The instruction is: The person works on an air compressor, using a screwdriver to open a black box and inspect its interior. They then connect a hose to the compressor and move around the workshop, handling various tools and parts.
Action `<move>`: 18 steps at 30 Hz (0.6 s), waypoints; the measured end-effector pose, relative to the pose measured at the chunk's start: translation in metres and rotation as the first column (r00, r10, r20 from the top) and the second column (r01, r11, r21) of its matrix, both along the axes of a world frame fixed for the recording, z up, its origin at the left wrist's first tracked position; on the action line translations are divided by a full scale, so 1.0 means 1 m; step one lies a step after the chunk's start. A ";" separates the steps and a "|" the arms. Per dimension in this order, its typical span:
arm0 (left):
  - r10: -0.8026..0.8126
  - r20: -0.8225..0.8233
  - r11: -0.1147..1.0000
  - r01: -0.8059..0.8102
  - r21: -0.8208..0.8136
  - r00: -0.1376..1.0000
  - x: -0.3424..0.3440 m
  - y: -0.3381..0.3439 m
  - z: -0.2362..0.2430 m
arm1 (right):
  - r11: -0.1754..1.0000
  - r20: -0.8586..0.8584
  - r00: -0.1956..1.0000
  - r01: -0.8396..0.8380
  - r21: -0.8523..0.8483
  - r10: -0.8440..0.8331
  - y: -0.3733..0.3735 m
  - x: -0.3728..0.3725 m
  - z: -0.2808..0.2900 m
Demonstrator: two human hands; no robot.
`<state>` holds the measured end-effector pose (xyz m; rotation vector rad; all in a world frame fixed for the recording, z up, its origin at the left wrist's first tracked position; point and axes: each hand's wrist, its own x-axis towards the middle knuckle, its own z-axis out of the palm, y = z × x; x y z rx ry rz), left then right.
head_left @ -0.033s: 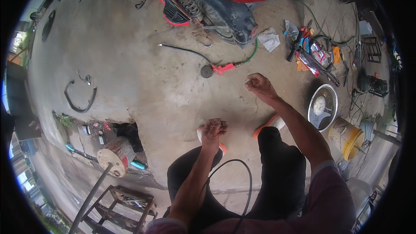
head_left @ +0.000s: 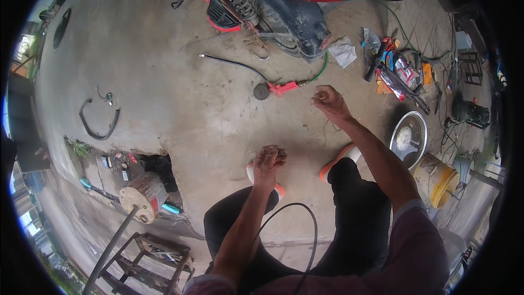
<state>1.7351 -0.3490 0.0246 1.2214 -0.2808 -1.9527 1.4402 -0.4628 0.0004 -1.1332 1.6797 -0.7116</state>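
My left hand (head_left: pixel 268 164) is held above my left shoe, its fingers curled and pressed together. Farther forward and to the right, my right hand (head_left: pixel 331 105) has its thumb and fingers drawn together. Anything held in either hand is too small to make out. A faint thin line (head_left: pixel 326 134) shows below the right hand; whether it is a thread or a mark on the floor, I cannot tell. Just beyond that hand lies a red air gun (head_left: pixel 284 88) with a black hose (head_left: pixel 232 63) and a round dark gauge (head_left: pixel 261 91), joined to a green hose (head_left: pixel 322 69).
A scooter (head_left: pixel 273 13) with a coil spring stands ahead. To the right are a pile of packets and parts (head_left: pixel 401 71), a metal bowl (head_left: pixel 415 150) and a yellow bucket (head_left: pixel 445 183). On the left, a concrete-filled drum (head_left: pixel 143 196) with a pole stands by a floor pit (head_left: pixel 164 169).
The view has shifted slightly. My right hand's fingers have turned a little, and my left hand stays nearly in place with its fingers curled.
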 end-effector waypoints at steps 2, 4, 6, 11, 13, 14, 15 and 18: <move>0.033 -0.022 0.998 -0.034 -0.046 0.999 -0.016 -0.044 -0.040 | 0.995 -0.137 0.990 0.019 -0.095 -0.032 -0.045 -0.012 -0.042; 0.096 0.028 0.992 -0.093 -0.088 0.995 -0.031 -0.089 -0.076 | 0.988 -0.322 0.946 -0.021 -0.151 -0.029 -0.091 -0.010 -0.063; 0.142 0.041 0.982 -0.135 -0.135 0.989 -0.050 -0.123 -0.109 | 0.889 -0.298 0.955 -0.139 -0.436 0.003 -0.123 -0.015 -0.097; 0.160 0.011 0.956 -0.153 -0.249 0.987 -0.090 -0.206 -0.167 | 0.824 0.009 0.999 -0.024 -0.567 0.035 -0.157 -0.012 -0.124; 0.158 -0.054 0.936 -0.167 -0.311 0.986 -0.113 -0.237 -0.168 | 0.781 0.058 0.998 0.029 -0.623 0.009 -0.158 -0.013 -0.130; 0.157 -0.086 0.932 -0.176 -0.316 0.984 -0.121 -0.252 -0.172 | 0.769 0.112 0.994 0.069 -0.635 0.003 -0.161 -0.010 -0.135; 0.154 -0.116 0.930 -0.184 -0.319 0.981 -0.128 -0.267 -0.172 | 0.759 0.167 0.986 0.112 -0.641 -0.004 -0.162 -0.006 -0.136; 0.143 -0.112 0.933 -0.172 -0.316 0.983 -0.144 -0.299 -0.157 | 0.715 0.184 0.978 0.201 -0.669 -0.102 -0.165 0.008 -0.137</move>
